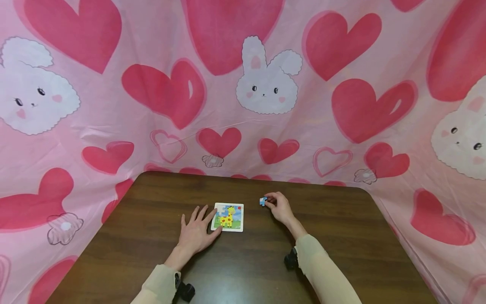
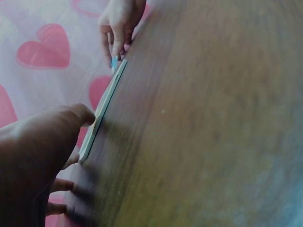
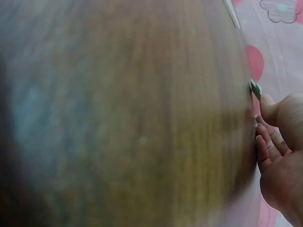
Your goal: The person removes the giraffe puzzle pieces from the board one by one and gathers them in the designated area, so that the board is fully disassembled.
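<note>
A square giraffe jigsaw puzzle (image 1: 228,217) in a white-edged tray lies flat on the brown table. Its upper left corner shows a pale gap where a piece is absent. My left hand (image 1: 196,232) rests beside it with fingers spread, the thumb and index finger touching the tray's left side. To the right of the tray, my right hand (image 1: 280,207) pinches a small blue and white puzzle piece (image 1: 263,201) between thumb and fingers. In the right wrist view the puzzle piece (image 3: 255,89) appears edge-on at the thumb tip.
The dark wooden table (image 1: 243,266) has rounded far corners. Behind it and at both sides hangs a pink cloth (image 1: 224,114) printed with hearts and white rabbits. A black wrist camera (image 1: 186,291) sits at the left cuff, another camera (image 1: 291,259) at the right cuff.
</note>
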Demonstrator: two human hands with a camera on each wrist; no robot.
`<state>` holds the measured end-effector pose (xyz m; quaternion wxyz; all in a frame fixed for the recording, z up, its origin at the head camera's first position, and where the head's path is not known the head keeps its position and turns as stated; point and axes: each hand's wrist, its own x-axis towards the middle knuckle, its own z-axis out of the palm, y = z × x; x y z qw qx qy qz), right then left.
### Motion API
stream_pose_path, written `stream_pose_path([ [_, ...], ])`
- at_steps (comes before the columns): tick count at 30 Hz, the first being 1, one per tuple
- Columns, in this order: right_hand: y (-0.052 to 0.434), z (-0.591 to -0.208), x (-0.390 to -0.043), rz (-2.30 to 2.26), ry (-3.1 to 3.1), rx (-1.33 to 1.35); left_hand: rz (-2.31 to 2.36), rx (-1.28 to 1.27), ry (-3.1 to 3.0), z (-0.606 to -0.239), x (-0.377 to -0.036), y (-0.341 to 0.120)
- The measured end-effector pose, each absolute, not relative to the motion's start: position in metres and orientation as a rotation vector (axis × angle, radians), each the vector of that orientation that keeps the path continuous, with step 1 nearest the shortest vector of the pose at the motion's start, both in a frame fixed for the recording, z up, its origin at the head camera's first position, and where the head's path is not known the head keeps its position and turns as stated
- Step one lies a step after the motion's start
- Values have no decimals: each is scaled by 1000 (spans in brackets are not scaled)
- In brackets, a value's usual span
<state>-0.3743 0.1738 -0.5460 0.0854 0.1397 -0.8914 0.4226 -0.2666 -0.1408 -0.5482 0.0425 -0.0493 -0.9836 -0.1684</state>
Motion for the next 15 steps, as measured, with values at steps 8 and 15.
stream_pose_path([
  [8, 176, -550, -375, 1218, -2674, 468, -530, -149, -3007, -548, -267, -140],
  [15, 177, -549, -373, 1226, -2682, 452, -546, -143, -3012, -547, -267, -140],
])
